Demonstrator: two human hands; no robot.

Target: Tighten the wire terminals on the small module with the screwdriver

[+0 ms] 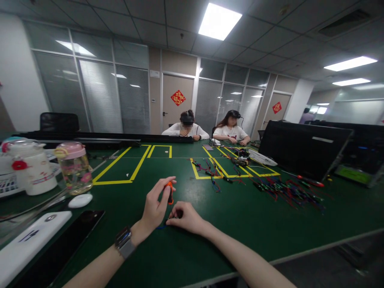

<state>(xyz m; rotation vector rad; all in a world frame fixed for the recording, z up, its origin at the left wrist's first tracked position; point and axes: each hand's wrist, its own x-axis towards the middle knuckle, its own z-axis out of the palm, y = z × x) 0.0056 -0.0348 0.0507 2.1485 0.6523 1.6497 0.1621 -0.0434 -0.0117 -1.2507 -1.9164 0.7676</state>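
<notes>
Desk: a wide green top (pixel 270 224) is marked out with yellow tape (pixel 114 182) in box shapes on its far half.
Left grip: an orange-and-black screwdriver (pixel 170 193) is held in the left hand (pixel 155 203), its shaft pointed down near the desk's front edge.
Right grip: the fingers of the right hand (pixel 187 217) are closed on a small piece (pixel 180 216), mostly hidden; what it is cannot be told. A blue wire (pixel 161 227) is seen just beside the fingertips, on the desk.
Right side: loose wire leads (pixel 288 192) are heaped before a black monitor (pixel 303 150); a white basket (pixel 262 157) is set near it.
Left side: a pink-lidded bottle (pixel 75 172) is stood beside a white jug (pixel 33 170), with a white mouse (pixel 80 201) nearby.
Far side: two people (pixel 186 130) are seated across the desk.
Room: glass partitions (pixel 100 100) are fitted with blinds, doors are hung with red signs (pixel 178 98), and the ceiling is lit by bright panels (pixel 220 21).
</notes>
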